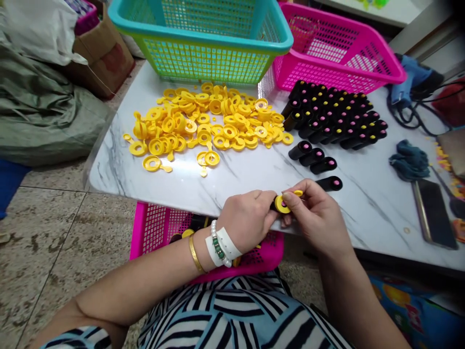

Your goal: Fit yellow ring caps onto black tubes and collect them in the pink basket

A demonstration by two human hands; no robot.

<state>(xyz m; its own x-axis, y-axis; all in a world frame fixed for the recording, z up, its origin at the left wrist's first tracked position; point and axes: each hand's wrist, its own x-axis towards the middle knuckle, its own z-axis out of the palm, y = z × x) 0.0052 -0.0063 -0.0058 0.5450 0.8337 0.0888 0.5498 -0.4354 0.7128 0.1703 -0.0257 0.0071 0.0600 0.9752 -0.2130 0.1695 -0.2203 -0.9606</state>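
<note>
Two hands: the left hand (pixel 247 220) and the right hand (pixel 316 215) meet at the lower centre of the frame, over the table's near edge.
Grip: left fingers are closed round a black tube (pixel 273 205), mostly hidden; right fingertips pinch a yellow ring (pixel 282 204) held against the tube's end.
Ring look: round, flat, bright yellow, with a hole in the middle.
Loose rings: a heap of yellow rings (pixel 203 123), too many to count, at upper centre.
Tubes: four single black tubes (pixel 314 160) with pink tips lie just above the hands; a stacked pile of tubes (pixel 334 116) sits upper right, count unclear.
Baskets: three, a teal basket (pixel 203 34) and a pink basket (pixel 337 53) at the top, another pink basket (pixel 163 228) below the table edge.
Surface: white marble-patterned table (pixel 254 174).
Room: speckled stone floor (pixel 43 232) at lower left.
</note>
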